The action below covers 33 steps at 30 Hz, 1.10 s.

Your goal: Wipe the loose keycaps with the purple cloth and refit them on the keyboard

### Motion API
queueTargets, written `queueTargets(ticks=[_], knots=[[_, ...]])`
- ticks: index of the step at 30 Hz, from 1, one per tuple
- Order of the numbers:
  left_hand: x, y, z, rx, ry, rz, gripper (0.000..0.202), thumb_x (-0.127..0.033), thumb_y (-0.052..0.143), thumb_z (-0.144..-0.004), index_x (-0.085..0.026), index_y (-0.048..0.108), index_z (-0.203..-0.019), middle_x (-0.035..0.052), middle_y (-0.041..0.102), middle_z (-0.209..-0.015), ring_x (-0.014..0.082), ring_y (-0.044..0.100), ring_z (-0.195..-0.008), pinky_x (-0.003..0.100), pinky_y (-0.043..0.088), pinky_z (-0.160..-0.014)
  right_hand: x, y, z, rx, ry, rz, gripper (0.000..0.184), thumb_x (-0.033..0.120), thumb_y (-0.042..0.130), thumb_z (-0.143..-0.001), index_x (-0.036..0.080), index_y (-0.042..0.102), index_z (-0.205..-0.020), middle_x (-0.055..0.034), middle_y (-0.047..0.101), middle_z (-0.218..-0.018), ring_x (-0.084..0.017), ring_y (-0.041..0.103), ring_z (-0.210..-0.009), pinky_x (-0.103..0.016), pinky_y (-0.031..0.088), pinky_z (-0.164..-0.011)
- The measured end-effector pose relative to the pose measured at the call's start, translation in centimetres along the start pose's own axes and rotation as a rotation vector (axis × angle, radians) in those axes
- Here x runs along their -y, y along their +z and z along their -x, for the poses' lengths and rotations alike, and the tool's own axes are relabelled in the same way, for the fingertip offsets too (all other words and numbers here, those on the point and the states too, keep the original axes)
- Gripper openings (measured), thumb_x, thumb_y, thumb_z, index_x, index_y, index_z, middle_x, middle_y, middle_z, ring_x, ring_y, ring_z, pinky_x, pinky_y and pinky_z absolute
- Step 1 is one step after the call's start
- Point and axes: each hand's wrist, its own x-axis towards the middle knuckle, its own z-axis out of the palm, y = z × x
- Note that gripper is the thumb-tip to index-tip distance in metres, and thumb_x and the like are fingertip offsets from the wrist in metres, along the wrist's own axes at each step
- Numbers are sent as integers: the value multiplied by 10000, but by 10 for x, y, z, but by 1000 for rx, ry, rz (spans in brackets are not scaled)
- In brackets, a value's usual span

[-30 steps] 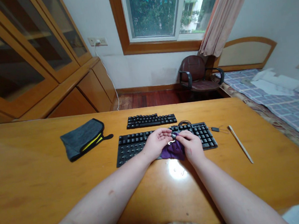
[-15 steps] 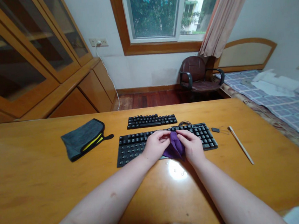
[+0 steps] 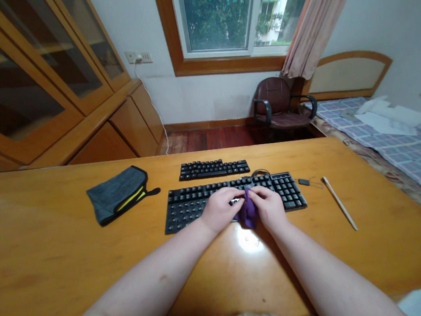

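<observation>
Over the black keyboard (image 3: 186,211), a bunched purple cloth (image 3: 250,214) hangs between my two hands. My left hand (image 3: 221,207) pinches it from the left side. From the right, my right hand (image 3: 269,204) closes thumb and fingers on the same cloth. Many of the keyboard's left keys are off, leaving bare switches, while the number pad on the right has its caps. Whether something small sits inside the cloth is hidden. Just behind lies a block of loose black keycaps (image 3: 213,169), set out in rows.
A grey cloth with yellow lining (image 3: 119,194) lies folded at left on the wooden desk (image 3: 48,253). Right of the keyboard are a small black-handled wire tool (image 3: 303,182) and a pale stick-like brush (image 3: 339,203). A cable (image 3: 260,172) coils behind the keyboard.
Both hands have shifted slightly, and the purple cloth between them is bunched narrower, with less of it spread to the left. The other things on the desk stay in place.
</observation>
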Motion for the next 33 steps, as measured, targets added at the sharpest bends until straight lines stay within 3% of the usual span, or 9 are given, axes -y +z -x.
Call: queueTargets(ticks=[6, 12, 18, 26, 30, 33], knots=[[-4, 1, -4, -39, -159, 234, 199, -221, 604, -734, -195, 647, -927, 45, 645, -889, 152, 608, -798, 274, 518, -730, -3, -1, -3, -126, 67, -155, 251, 409, 606, -714, 173, 668, -772, -17, 652, -711, -156, 566, -651, -269, 437, -624], [-6, -4, -7, -46, -72, 190, 241, -208, 582, -763, -223, 654, -992, 48, 634, -918, 157, 579, -872, 303, 472, -829, 0, -6, -6, -289, 39, -162, 270, 420, 601, -723, 162, 641, -790, -15, 646, -733, -148, 564, -662, -271, 434, -651], [-5, -14, -13, -60, -109, 215, 193, -210, 569, -765, -196, 644, -943, 63, 612, -973, 171, 574, -906, 307, 489, -799, 0, -6, -8, -350, 42, -110, 286, 420, 598, -720, 145, 642, -785, -32, 652, -743, -167, 574, -696, -285, 431, -673], [11, -49, -32, 209, -15, -201, 235, -167, 531, -763, -225, 649, -958, 28, 620, -966, 170, 559, -911, 301, 425, -858, -3, -7, -9, -366, 35, -68, 299, 438, 593, -714, 158, 650, -801, -28, 665, -748, -175, 583, -711, -287, 428, -672], [21, -49, -31, 318, -115, -349, 196, -249, 619, -708, -245, 666, -899, 13, 658, -842, 192, 586, -816, 289, 440, -735, -4, -7, -9, -377, 31, -66, 296, 439, 595, -711, 160, 652, -790, -22, 665, -732, -171, 583, -703, -289, 425, -679], [23, -44, -28, 344, -132, -425, 190, -317, 643, -688, -254, 677, -864, 18, 653, -873, 206, 588, -824, 288, 435, -706, -5, -8, -9, -373, 39, -73, 284, 431, 599, -713, 163, 651, -794, -18, 665, -736, -169, 583, -706, -285, 424, -680]])
